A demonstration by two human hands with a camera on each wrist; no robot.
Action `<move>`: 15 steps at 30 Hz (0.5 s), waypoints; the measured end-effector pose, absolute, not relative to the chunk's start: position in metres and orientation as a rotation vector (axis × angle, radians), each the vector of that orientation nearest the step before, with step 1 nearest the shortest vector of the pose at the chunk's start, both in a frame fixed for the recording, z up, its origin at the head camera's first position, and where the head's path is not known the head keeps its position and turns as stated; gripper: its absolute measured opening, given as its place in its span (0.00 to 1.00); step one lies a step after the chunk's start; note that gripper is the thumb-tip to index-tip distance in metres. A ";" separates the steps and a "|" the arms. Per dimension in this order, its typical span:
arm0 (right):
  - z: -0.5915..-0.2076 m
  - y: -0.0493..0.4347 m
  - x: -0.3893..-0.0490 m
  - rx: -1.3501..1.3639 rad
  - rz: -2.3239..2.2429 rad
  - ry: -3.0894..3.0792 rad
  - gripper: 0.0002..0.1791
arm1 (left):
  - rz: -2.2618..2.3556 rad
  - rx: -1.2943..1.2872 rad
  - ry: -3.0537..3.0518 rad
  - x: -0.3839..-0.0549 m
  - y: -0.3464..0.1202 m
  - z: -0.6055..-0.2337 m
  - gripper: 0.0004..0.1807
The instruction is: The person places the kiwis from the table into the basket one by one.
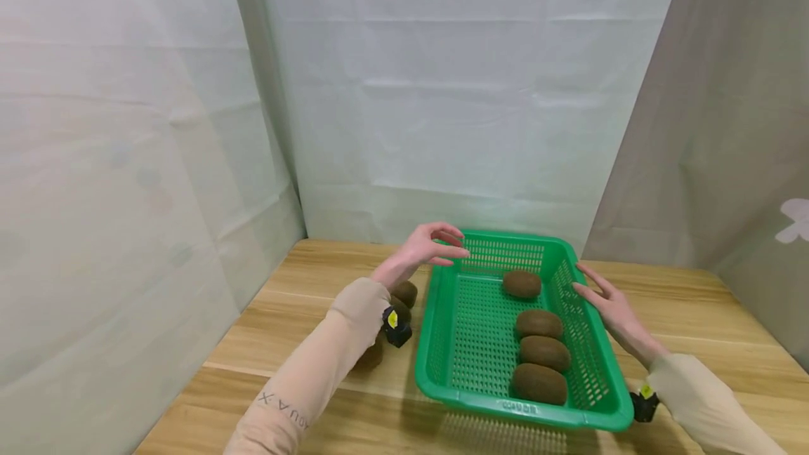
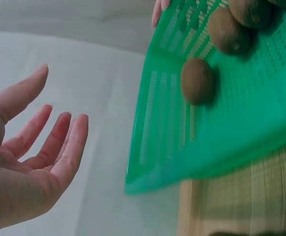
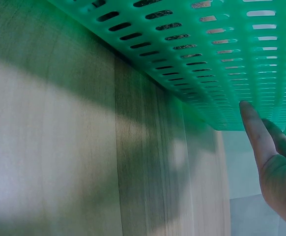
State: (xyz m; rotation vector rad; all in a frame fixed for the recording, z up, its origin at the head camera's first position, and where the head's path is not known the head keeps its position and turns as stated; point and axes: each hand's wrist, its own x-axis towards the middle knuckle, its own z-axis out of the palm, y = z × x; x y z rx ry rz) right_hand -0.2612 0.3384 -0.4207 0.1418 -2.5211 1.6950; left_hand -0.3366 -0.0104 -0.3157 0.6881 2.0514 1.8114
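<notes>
A green plastic basket [image 1: 436,343] holds several brown kiwis [image 1: 542,354], most of them along its right side. At the basket's far left corner my left hand [image 1: 430,244] hovers with fingers loosely curved and nothing between them; the left wrist view shows the palm [image 2: 30,182] apart from the rim. My right hand [image 1: 616,311] holds the right rim, two digits lying over it. In the right wrist view, straight fingers [image 3: 256,130] lie along the basket's slotted outer wall. Other kiwis [image 1: 404,293] rest on the table left of the basket, partly hidden by my left forearm.
The wooden table [image 1: 253,328] ends at the back against a pale hanging sheet [image 1: 442,125], with more sheets on the left and right. A black wrist camera [image 1: 397,328] sits over the kiwis outside the basket.
</notes>
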 end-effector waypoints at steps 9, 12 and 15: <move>-0.420 0.339 -0.261 0.120 1.737 -2.489 0.35 | 1.843 0.585 2.084 -0.349 -0.054 -0.326 0.23; -0.420 0.339 -0.260 0.119 1.726 -2.498 0.35 | 1.822 0.542 2.121 -0.352 -0.069 -0.331 0.21; -0.420 0.338 -0.260 0.116 1.714 -2.504 0.35 | 1.796 0.508 2.138 -0.352 -0.085 -0.333 0.21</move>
